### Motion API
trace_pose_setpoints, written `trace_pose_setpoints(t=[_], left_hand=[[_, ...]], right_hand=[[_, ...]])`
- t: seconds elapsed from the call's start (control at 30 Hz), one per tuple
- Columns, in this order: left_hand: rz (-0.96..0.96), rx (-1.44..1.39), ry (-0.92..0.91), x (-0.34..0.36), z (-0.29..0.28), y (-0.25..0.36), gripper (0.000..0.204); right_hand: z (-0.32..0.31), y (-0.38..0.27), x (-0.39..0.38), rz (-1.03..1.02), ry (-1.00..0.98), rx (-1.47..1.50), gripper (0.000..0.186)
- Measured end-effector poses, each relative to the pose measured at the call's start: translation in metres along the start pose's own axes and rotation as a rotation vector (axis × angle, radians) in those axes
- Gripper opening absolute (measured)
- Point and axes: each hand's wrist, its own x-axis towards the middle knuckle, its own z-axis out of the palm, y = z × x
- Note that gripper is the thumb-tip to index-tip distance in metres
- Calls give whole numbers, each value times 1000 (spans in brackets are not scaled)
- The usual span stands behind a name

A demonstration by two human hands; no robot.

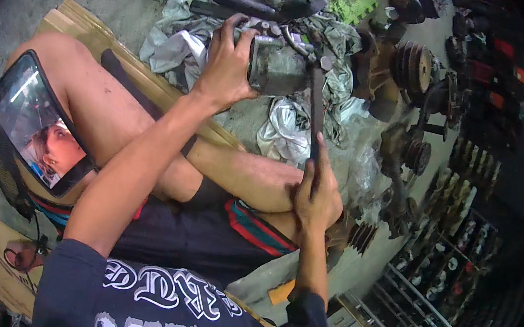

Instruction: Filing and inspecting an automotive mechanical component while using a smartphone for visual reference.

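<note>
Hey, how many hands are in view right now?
2. The left hand grips the left side of the grey metal block; the right hand, lower and farther right, holds the long dark bar.

And here's the left arm, out at full reach: the left forearm (pixel 145 159) slants up from lower left, straight through the left wrist (pixel 203 99) with hardly a bend! The left hand (pixel 226 68) shows its back, spread in a wide C, fingers (pixel 231 34) arched high at the far end, left thumb (pixel 246 92) well below, a braced, spanning hold. Over on the right, a tidier picture: the right forearm (pixel 314 258) stands nearly upright, the right hand (pixel 315 199) much nearer the body, right thumb (pixel 307 177) and forefinger (pixel 320 154) both pointing forward, palm in a narrow clasp. Both arms bare below the elbow, hands well apart!
</note>
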Motion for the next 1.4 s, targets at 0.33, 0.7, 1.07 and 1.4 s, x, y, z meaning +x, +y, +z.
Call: trace_pose_setpoints(t=[0.33, 0.7, 1.07, 1.4], left_hand=[[-15, -10, -28, 2, -4, 2, 109], [-43, -24, -76, 3, -5, 3, 114], [-38, -26, -69, 0, -2, 2, 110], [-66, 40, -120, 3, -6, -2, 120]], right_hand=[[38, 7, -10, -64, 172, 437, 45], [34, 8, -9, 106, 160, 487, 51], [37, 18, 2, -150, 122, 337, 54], [15, -9, 47, -141, -66, 209, 60]])
